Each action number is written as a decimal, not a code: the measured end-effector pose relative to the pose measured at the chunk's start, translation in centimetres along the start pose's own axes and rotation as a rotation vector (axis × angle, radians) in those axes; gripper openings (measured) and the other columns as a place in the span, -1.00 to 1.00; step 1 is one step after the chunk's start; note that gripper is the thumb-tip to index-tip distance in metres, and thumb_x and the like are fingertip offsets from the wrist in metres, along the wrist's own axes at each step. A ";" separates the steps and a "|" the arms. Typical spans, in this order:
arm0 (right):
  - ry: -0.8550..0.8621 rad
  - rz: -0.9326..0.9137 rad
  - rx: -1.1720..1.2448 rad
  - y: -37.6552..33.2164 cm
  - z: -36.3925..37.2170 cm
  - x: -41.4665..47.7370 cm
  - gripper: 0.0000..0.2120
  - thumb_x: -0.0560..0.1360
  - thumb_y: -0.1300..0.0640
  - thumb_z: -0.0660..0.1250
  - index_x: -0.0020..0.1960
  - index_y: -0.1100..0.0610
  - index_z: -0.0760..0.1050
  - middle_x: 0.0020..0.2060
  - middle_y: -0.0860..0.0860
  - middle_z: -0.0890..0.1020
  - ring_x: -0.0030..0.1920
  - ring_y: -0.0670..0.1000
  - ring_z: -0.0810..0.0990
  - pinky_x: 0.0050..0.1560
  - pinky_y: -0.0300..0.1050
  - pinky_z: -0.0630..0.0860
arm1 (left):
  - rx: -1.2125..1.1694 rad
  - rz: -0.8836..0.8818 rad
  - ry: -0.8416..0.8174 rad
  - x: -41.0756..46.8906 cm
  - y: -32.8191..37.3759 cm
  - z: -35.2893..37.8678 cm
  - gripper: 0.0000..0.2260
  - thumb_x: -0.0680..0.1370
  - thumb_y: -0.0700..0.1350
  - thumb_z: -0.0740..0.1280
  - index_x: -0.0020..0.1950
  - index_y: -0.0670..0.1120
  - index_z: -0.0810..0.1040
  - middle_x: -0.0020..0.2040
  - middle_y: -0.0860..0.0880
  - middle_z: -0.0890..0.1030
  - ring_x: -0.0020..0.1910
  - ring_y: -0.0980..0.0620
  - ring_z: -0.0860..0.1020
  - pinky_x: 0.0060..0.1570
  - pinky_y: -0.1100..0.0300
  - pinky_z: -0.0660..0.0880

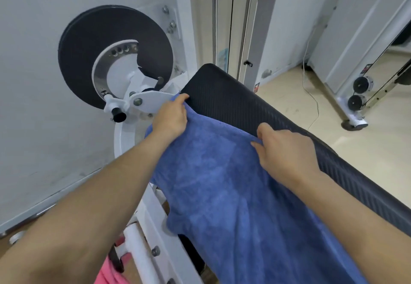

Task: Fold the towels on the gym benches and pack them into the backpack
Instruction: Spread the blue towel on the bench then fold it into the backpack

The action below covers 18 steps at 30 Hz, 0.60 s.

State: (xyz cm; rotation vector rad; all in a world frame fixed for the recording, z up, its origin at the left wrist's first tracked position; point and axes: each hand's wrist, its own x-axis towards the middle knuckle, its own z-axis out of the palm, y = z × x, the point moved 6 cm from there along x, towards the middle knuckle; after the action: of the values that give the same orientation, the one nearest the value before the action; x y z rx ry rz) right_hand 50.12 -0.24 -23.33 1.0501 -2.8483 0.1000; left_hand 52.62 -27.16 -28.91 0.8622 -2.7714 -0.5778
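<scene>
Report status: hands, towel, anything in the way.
Left hand grips blue towel at far corner; right hand pinches its far edge. Towel lies along black bench, overhanging left side. Nothing on top; backpack not in view.

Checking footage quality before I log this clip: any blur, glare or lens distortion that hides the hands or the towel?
Head view: soft, even indoor light, no harsh glare; the wide lens bows the bench; left hand, right hand and towel read clearly, with mild softness toward the edges.
</scene>
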 end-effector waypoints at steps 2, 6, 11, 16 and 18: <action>-0.031 -0.006 -0.019 0.0 0.0 0.3 -0.74 0.62 -0.12 0.09 -0.07 0.06 0.28 -0.39 -0.05 0.43 -0.35 0.10 0.43 -0.45 -0.11 0.15 | 0.050 -0.083 -0.013 1.3 -1.3 -0.2 -0.60 0.64 -0.13 0.05 0.49 0.06 0.26 0.28 -0.17 0.53 0.21 -0.24 0.49 0.12 -0.04 0.41; -0.065 -0.059 -0.091 -0.4 0.3 0.7 -0.63 0.60 -0.23 0.06 -0.12 0.08 0.23 -0.43 -0.06 0.36 -0.45 0.03 0.32 -0.47 -0.12 0.09 | 0.031 -0.180 -0.062 2.8 -2.9 -0.5 -0.67 0.61 -0.09 0.17 0.38 0.00 0.37 0.19 -0.19 0.57 0.16 -0.24 0.51 0.12 -0.01 0.43; -0.086 -0.112 -0.080 -0.1 -0.1 0.8 -0.63 0.61 -0.23 0.03 -0.14 0.06 0.22 -0.37 -0.07 0.40 -0.39 0.07 0.40 -0.45 -0.09 0.09 | -0.035 -0.181 0.059 3.0 -2.9 -1.6 -0.92 0.59 -0.07 0.21 -0.02 -0.07 0.42 -0.10 -0.11 0.56 -0.11 -0.16 0.50 -0.11 0.07 0.43; 0.049 0.064 -0.016 4.6 -2.9 3.1 -0.63 0.56 -0.27 0.12 -0.02 0.05 0.38 -0.30 0.00 0.47 -0.16 0.18 0.57 -0.32 -0.07 0.27 | -0.593 -0.151 0.303 5.3 0.1 -4.7 -0.88 0.59 -0.09 0.24 -0.14 -0.03 0.38 -0.28 -0.15 0.58 -0.38 -0.09 0.57 -0.45 0.18 0.56; 0.052 0.111 -0.012 5.9 -2.6 3.8 -0.56 0.54 -0.32 0.12 0.01 0.07 0.41 -0.26 0.03 0.54 -0.18 0.19 0.56 -0.31 -0.06 0.33 | -0.515 -0.091 0.287 6.5 1.5 -4.5 -0.91 0.54 -0.11 0.26 -0.16 -0.01 0.40 -0.30 -0.10 0.61 -0.32 -0.08 0.61 -0.25 0.02 0.62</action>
State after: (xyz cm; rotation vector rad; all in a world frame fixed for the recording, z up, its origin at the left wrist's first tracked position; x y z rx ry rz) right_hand 43.60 2.09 -20.42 0.8742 -2.8548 0.1167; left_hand 47.81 -31.13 -23.84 0.8660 -2.1843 -1.0318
